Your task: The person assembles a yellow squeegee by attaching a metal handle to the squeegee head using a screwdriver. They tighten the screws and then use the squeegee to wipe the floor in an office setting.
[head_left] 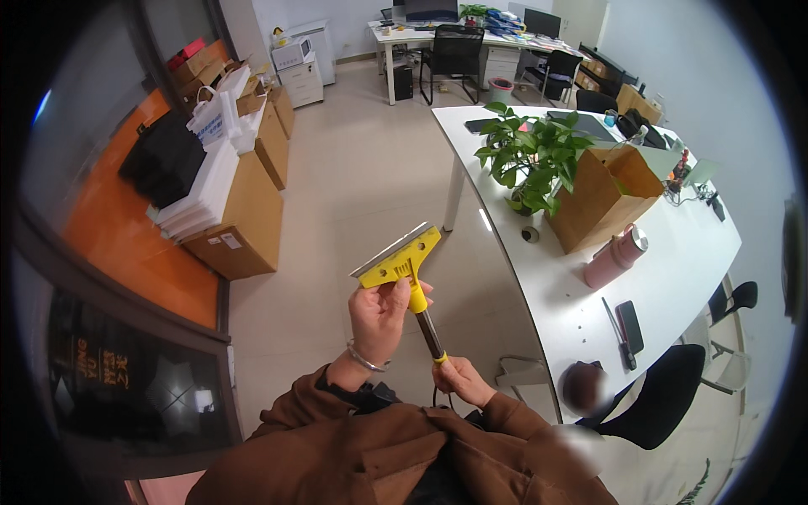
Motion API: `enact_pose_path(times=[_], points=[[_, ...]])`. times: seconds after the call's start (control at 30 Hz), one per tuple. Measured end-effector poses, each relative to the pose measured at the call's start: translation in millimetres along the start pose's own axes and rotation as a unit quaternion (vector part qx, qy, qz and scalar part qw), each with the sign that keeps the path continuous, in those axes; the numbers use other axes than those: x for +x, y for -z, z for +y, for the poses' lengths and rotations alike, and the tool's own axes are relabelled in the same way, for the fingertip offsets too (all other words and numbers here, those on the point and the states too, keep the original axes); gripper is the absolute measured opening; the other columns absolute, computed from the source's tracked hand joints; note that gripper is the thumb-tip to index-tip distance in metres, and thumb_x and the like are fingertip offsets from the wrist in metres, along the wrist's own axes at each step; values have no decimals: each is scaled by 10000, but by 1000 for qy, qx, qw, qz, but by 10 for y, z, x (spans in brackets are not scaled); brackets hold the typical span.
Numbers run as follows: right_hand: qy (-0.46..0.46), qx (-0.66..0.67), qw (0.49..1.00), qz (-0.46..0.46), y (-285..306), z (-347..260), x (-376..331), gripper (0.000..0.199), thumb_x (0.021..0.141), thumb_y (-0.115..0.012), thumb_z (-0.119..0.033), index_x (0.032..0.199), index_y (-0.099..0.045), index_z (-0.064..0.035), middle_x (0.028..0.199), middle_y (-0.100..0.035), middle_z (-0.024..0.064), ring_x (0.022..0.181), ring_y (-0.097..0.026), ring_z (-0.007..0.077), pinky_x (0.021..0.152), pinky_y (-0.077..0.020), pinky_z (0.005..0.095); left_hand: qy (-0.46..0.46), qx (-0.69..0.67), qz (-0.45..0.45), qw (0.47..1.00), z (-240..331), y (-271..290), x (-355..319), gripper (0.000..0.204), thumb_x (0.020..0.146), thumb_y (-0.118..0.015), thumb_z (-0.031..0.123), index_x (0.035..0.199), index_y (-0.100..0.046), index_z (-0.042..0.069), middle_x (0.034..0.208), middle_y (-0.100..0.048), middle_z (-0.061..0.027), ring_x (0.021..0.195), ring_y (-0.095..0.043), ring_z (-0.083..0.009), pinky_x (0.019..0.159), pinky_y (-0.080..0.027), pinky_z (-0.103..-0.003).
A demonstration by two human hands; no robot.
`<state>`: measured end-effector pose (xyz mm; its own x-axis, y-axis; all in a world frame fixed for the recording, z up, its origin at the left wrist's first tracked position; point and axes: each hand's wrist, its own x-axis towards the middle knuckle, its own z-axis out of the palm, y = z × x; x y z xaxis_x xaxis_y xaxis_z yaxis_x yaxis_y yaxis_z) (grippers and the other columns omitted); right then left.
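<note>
A yellow-headed scraper (402,257) is held up in front of the body, well above the floor (362,185), its wide metal blade uppermost and tilted, its dark shaft running down and to the right. The left hand (377,316) is closed around the neck of the tool: the thumb and fingertips are pinched on the yellow part just under the head, with the blade edge just above the fingers. The right hand (461,380) is curled shut around the lower end of the handle, where a yellow ring shows just above its fingers; whether a cord hangs below that hand cannot be told. The step in hand appears to be an inspection or adjustment of the scraper's head, the tool being steadied at both ends rather than put to any surface. For the next move, a firm hold by the right hand would probably be called for while the left fingers are shifted, and they would need to be kept clear of the blade edge directly above them. To the right of both hands a white table (673,252) stands, bearing a potted plant (532,160), a brown paper bag (602,198) and a pink bottle (616,257), all well apart from the fingers.
</note>
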<state>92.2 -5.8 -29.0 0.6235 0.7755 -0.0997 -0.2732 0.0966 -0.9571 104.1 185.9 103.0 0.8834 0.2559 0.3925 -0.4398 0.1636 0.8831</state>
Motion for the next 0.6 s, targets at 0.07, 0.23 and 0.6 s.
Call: enact_pose_path(times=[0.07,0.23,0.6], points=[[7,14,1000,0,-25,-8,7,436,1023,-398,-430,774,-459,-78,661,-438,-21,577,-385,77,535,-351,231,-4,9,-3,1000,4,7,-1,208,986,-521,132,1020,-587,-62,864,-677,-115,728,-663,-141,668,-568,-269],[9,3,1000,-3,-41,-3,19,437,1021,-404,-433,777,-460,-75,664,-436,-23,584,-384,78,542,-355,234,0,24,-1,1000,24,22,-33,200,986,-516,121,1017,-590,-61,867,-677,-114,729,-665,-143,666,-560,-266],[30,8,999,-12,-56,76,34,405,1018,-429,-408,784,-464,-80,676,-429,-30,600,-382,74,553,-356,230,-7,22,-18,1000,52,39,-91,204,984,-511,119,1029,-593,-62,876,-678,-117,736,-664,-151,678,-557,-274]])
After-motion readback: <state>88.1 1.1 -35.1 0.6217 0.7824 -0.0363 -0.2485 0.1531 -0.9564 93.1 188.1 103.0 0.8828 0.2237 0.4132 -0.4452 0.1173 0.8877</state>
